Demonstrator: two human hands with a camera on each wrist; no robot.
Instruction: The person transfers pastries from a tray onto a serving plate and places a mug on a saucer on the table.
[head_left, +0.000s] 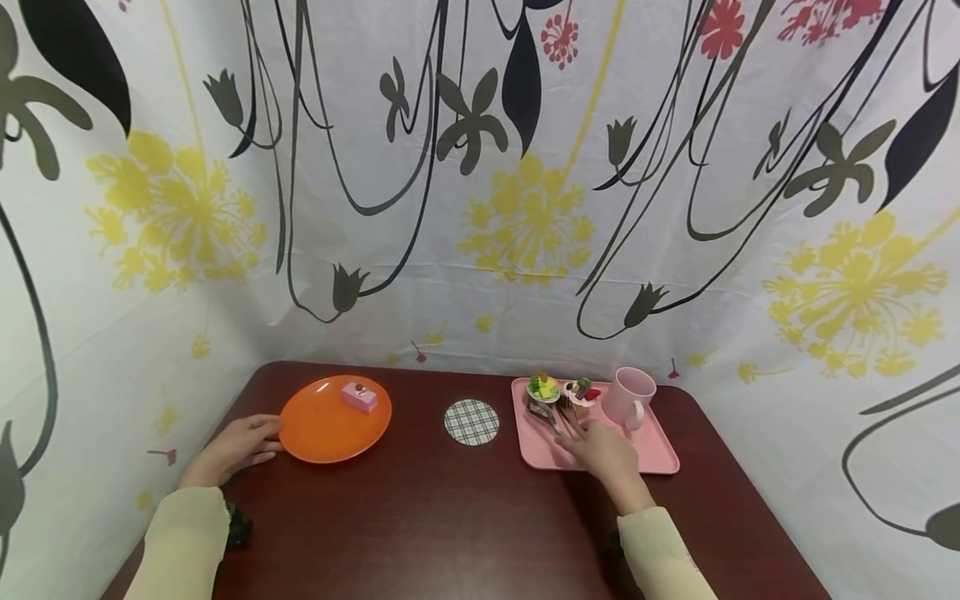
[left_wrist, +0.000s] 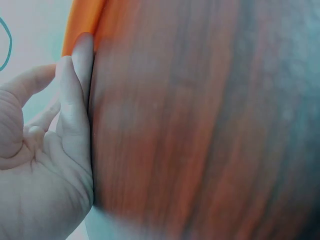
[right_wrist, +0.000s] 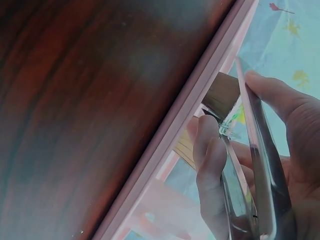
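Dark, glossy wood-grain tabletop [head_left: 465, 517], backed by floral fabric. At 9 o'clock: left hand [head_left: 236, 448] lying flat, fingers straight, fingertips [left_wrist: 82, 55] touching the rim of one round, smooth orange plate [head_left: 322, 433]; nothing gripped. On the plate, toward 1 o'clock: one small pink block-shaped toy cake [head_left: 360, 396] with a dark dot on top. At centre: one round plaid coaster [head_left: 471, 422], flat, apart from plate and tray. At 3 o'clock: one rectangular pink tray [head_left: 660, 458] with a raised rim, matte plastic. On the tray's far edge: two small toy desserts, one green-and-yellow topped [head_left: 543, 387], one red-and-green topped [head_left: 579, 392], plus one pink handled mug [head_left: 628, 397], upright. Right hand [head_left: 603, 454] over the tray, fingers [right_wrist: 210, 160] curled round a clear, glossy utensil [right_wrist: 262, 170], thumb on top; exact kind of utensil impossible to tell.
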